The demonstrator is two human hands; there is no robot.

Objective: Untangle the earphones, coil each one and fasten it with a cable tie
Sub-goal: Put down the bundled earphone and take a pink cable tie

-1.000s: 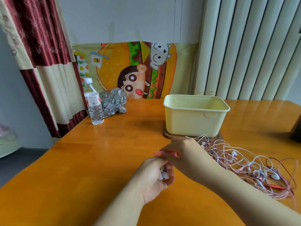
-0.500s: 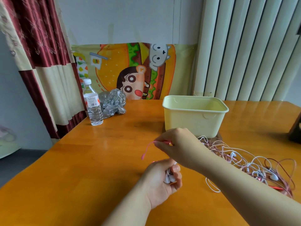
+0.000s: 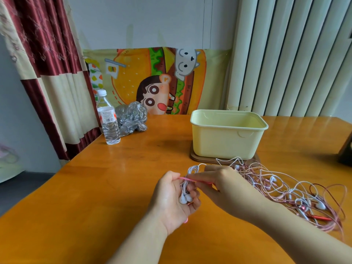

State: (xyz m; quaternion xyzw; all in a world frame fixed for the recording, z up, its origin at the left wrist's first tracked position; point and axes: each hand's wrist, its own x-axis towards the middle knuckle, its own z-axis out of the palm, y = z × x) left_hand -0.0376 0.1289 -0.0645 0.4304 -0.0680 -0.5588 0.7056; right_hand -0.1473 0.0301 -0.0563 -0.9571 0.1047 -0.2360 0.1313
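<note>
My left hand (image 3: 171,199) lies palm up over the wooden table (image 3: 95,197) and holds a coiled white earphone (image 3: 185,197), its buds showing between the curled fingers. A loop of its cable (image 3: 193,168) sticks out above the hand. My right hand (image 3: 226,185) pinches a pink cable tie (image 3: 192,179) that runs across the top of the coil. To the right lies a tangled heap of pink and white earphones (image 3: 285,189).
A pale yellow plastic tub (image 3: 226,138) stands on a brown board behind the heap. A water bottle (image 3: 108,119) and a crumpled clear bag (image 3: 131,119) sit at the table's far left edge. A dark object (image 3: 345,153) is at the right edge.
My right hand lifted the pink tie up above the left hand, then brought it back down across the coil. The left hand turned more palm up, showing the earbuds.
</note>
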